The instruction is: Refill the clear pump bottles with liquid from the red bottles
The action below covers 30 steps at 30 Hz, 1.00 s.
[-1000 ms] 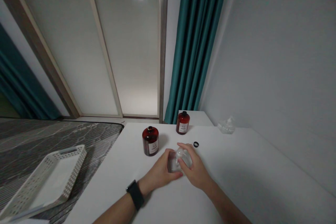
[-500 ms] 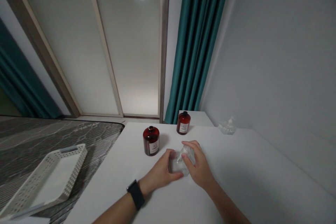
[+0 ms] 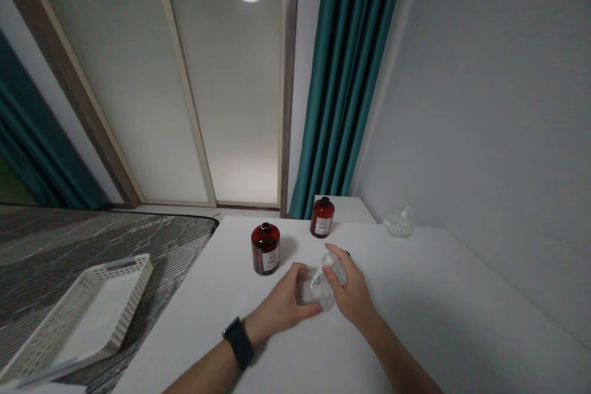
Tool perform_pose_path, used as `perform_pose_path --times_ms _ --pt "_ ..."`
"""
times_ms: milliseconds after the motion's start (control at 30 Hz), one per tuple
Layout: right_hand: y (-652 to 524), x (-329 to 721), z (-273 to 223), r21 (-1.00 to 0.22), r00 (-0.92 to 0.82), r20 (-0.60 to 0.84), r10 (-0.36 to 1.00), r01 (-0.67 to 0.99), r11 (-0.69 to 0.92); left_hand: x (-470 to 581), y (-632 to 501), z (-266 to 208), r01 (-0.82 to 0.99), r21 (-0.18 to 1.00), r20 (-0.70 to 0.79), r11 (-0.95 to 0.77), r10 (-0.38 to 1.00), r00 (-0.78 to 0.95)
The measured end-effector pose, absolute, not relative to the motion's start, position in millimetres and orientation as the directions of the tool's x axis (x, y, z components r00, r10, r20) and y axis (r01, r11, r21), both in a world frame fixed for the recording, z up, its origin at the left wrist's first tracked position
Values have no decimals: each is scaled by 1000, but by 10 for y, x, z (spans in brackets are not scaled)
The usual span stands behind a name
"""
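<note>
A clear, see-through container is between my hands over the white table, and I cannot make out its exact kind. My left hand wraps round its left side with thumb and fingers. At its upper right, my right hand pinches crumpled clear plastic between thumb and fingers. A small dark spot shows behind the right fingers, too small to name. Beyond my left hand a dark red bottle with a white label stands upright. Another red bottle with a black top stands farther back.
Crumpled clear plastic lies on the white table near its back right edge, by the wall. A white perforated basket is lower left, beyond the table's left edge. Green curtains and a sliding door are behind.
My right hand has shifted slightly right and up, pulling the crumpled plastic a little away from my left hand. My left hand and the bottles stay in place.
</note>
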State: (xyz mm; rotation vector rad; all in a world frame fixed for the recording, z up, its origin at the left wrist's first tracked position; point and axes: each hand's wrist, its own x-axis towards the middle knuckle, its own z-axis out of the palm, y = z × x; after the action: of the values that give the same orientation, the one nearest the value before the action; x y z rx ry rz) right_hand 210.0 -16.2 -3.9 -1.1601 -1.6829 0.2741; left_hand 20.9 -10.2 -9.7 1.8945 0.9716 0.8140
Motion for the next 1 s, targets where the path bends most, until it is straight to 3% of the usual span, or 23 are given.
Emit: perform_pose_path --times_ms 300,1000 --pt "-130 2150 -72 -776 227 569 790 465 426 209 -107 -70 305 903 126 -303 865 486" --pt "-124 2098 -23 -890 170 435 884 229 394 206 -78 -158 301 885 173 -356 851 496"
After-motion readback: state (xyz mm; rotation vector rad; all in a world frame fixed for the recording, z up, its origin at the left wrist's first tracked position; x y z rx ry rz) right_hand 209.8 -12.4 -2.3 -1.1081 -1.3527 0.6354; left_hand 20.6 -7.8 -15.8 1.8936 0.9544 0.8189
